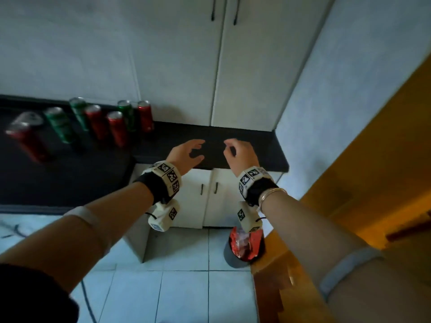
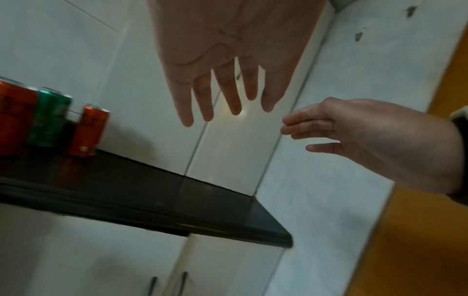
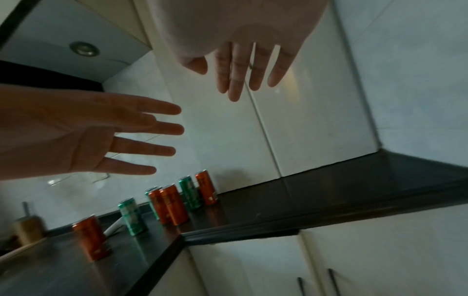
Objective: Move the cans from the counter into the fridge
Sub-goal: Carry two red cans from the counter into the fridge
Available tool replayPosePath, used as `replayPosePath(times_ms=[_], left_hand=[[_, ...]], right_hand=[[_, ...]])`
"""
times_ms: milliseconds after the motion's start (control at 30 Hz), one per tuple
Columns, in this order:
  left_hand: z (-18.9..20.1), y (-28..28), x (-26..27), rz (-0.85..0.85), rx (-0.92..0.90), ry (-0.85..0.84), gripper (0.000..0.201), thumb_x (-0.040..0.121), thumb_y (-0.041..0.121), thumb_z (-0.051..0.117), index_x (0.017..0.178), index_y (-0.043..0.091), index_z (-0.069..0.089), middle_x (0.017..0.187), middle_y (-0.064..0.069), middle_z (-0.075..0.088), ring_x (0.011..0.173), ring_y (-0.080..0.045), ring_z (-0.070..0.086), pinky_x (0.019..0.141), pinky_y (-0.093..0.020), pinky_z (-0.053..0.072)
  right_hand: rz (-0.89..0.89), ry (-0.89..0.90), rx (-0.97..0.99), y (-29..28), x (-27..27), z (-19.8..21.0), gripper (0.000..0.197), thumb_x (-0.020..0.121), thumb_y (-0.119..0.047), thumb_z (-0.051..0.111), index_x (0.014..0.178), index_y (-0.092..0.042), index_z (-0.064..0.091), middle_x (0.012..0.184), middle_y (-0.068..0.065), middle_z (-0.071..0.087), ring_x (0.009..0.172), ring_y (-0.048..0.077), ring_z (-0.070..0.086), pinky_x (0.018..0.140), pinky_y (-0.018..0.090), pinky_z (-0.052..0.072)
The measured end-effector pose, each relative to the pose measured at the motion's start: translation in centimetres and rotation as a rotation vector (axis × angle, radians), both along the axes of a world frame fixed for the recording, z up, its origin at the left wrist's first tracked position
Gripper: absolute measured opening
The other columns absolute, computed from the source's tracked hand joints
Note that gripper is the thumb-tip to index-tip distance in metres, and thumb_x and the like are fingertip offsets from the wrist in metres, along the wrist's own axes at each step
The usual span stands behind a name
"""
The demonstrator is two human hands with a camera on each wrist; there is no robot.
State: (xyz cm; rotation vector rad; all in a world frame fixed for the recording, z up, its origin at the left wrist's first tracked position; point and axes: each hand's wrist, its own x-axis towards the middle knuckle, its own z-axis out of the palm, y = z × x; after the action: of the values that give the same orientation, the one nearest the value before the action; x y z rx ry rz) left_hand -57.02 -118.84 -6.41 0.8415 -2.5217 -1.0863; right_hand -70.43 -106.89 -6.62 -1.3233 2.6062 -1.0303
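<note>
Black counter (image 1: 245,145), cans (image 3: 174,206), wooden holder (image 3: 27,230) right-wrist view only

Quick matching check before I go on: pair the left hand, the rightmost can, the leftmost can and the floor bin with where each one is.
Things:
1. left hand
2. rightmost can
3. leftmost can
4. floor bin

Places:
A. on the tiled floor, by the lower cabinets
B. far left of the counter
C. empty, over the counter's bare stretch
D. beside the tall cabinet

Pairs: 1-C, 2-D, 3-B, 4-A
</note>
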Motion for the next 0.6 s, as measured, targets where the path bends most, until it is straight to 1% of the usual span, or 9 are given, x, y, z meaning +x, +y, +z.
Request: replayPosePath(times_ms=[167, 300, 400, 500, 533, 600], left_hand=[[-1.4, -8.0, 5.0, 0.137, 0.001, 0.006, 0.050, 0.087, 0.018, 0.061, 0.135, 0.021, 0.046, 0.129, -0.004, 0.058, 0.121, -0.024, 0.053, 0.100, -0.030, 0.040], [-2.2, -14.5, 9.4, 0.217, -0.008, 0.008, 0.050, 0.087, 0.017, 0.061, 0.134, 0.020, 0.046, 0.130, -0.003, 0.058, 0.120, -0.022, 0.053, 0.095, -0.023, 0.037], [-3.0, -19.1, 12.6, 0.267, -0.012, 0.007, 0.049, 0.087, 0.016, 0.061, 0.133, 0.019, 0.048, 0.130, -0.003, 0.058, 0.120, -0.022, 0.053, 0.096, -0.023, 0.038], [-3.9, -22.9, 15.1, 0.314, -0.028, -0.001, 0.048, 0.087, 0.015, 0.061, 0.133, 0.018, 0.048, 0.129, -0.003, 0.058, 0.120, -0.020, 0.053, 0.093, -0.019, 0.036], [-4.3, -24.1, 15.8, 0.333, -0.018, -0.003, 0.048, 0.087, 0.015, 0.061, 0.133, 0.018, 0.048, 0.130, -0.003, 0.058, 0.120, -0.021, 0.053, 0.093, -0.020, 0.036], [-5.1, -26.2, 16.7, 0.356, 0.013, -0.011, 0.049, 0.087, 0.015, 0.061, 0.133, 0.019, 0.047, 0.131, -0.003, 0.057, 0.122, -0.022, 0.052, 0.097, -0.026, 0.039]], right_hand=[[0.128, 0.000, -0.006, -9.6, 3.8, -1.3, 0.029, 0.090, -0.021, 0.051, 0.115, -0.013, 0.062, 0.110, 0.006, 0.066, 0.111, 0.021, 0.054, 0.092, 0.030, 0.043], [0.202, -0.019, -0.006, -17.3, 7.6, -2.2, 0.029, 0.090, -0.020, 0.052, 0.115, -0.012, 0.062, 0.110, 0.006, 0.066, 0.111, 0.022, 0.054, 0.093, 0.032, 0.044], [0.239, -0.016, -0.009, -22.6, 10.3, -3.0, 0.029, 0.089, -0.019, 0.052, 0.116, -0.012, 0.062, 0.111, 0.006, 0.066, 0.112, 0.022, 0.053, 0.094, 0.032, 0.042], [0.269, -0.017, 0.000, -27.0, 12.3, -4.1, 0.029, 0.089, -0.020, 0.053, 0.116, -0.012, 0.061, 0.113, 0.005, 0.066, 0.112, 0.022, 0.054, 0.095, 0.032, 0.042], [0.274, -0.017, 0.012, -28.3, 12.7, -4.5, 0.030, 0.089, -0.021, 0.053, 0.116, -0.013, 0.061, 0.114, 0.004, 0.066, 0.112, 0.022, 0.054, 0.096, 0.033, 0.042], [0.277, -0.016, 0.031, -30.6, 13.1, -5.1, 0.031, 0.089, -0.022, 0.053, 0.118, -0.013, 0.059, 0.116, 0.004, 0.065, 0.113, 0.022, 0.053, 0.097, 0.034, 0.042]])
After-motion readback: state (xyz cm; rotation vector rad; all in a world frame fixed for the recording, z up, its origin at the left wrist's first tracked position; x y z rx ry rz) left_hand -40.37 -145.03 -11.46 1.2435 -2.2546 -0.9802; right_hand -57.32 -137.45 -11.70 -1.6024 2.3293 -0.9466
